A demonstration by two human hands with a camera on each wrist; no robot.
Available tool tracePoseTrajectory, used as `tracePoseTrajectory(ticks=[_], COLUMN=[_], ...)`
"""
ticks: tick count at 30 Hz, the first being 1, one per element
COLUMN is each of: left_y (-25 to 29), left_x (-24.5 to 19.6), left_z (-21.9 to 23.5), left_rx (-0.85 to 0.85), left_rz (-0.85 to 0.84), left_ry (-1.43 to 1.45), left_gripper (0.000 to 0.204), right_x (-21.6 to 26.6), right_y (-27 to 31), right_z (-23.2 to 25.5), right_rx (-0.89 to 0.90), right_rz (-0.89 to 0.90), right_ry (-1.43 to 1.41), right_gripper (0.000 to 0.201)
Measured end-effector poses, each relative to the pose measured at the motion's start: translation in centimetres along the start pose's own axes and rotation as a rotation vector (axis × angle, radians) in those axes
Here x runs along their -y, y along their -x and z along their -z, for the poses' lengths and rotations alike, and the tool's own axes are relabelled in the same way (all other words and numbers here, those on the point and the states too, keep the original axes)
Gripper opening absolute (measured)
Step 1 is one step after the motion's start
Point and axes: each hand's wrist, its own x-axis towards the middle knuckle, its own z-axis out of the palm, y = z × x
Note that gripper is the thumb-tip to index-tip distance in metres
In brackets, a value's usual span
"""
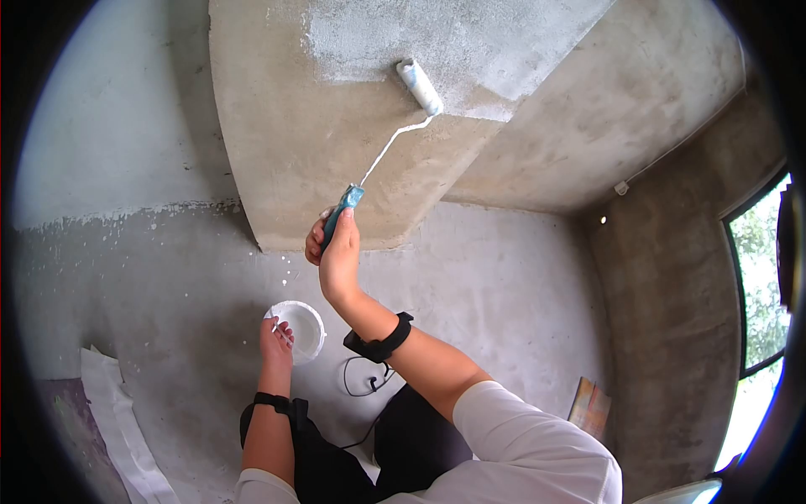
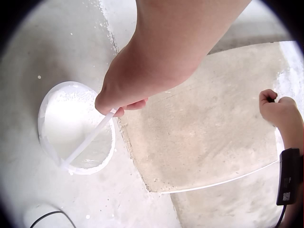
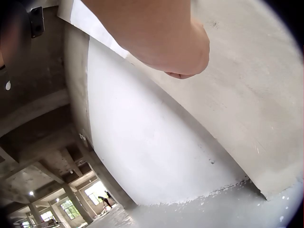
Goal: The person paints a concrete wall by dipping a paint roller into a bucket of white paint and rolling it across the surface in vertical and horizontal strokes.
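My right hand (image 1: pixel 337 252) grips the blue handle of a paint roller (image 1: pixel 418 86), thumb laid along it. The white roller sleeve lies against the wall (image 1: pixel 311 143), at the lower edge of a freshly whitened patch. Down to the left, my left hand (image 1: pixel 275 338) holds the white plastic handle of a bucket (image 2: pixel 114 147) with curled fingers. White paint shows inside the bucket in the left wrist view. In the right wrist view the right hand (image 3: pixel 190 57) is seen from behind the wrist, and the roller is hidden.
Paint drips dot the grey floor (image 1: pixel 470 277). A black cable (image 1: pixel 357 378) loops by my knees. White sheeting (image 1: pixel 126 420) lies at lower left, a wooden board (image 1: pixel 590 407) at right. A window (image 1: pixel 760 269) is in the right wall. Far off, a person (image 3: pixel 105 201) bends over.
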Motion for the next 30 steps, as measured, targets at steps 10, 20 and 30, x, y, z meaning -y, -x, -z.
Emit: tracePoseTrajectory(ticks=[10,20,30], left_y=[0.2,-0.2,-0.6], left_x=[-0.3,-0.1,0.2], left_z=[-0.1,0.3,0.5], left_rx=[-0.008,-0.014,-0.002], left_rz=[0.000,-0.001,-0.008], left_ry=[-0.014,0.002,-0.015], left_gripper=[0.027,0.027,0.026], right_x=[12.2,7.2,2.1], right_y=[-2.7,-3.6,1.3], right_z=[1.0,1.9,-2.1], right_rx=[-0.089,-0.111,0.042], right_rz=[0.217,0.187,-0.135], right_ry=[-0.014,0.040,-0.161], right_gripper=[0.044,0.042,0.042])
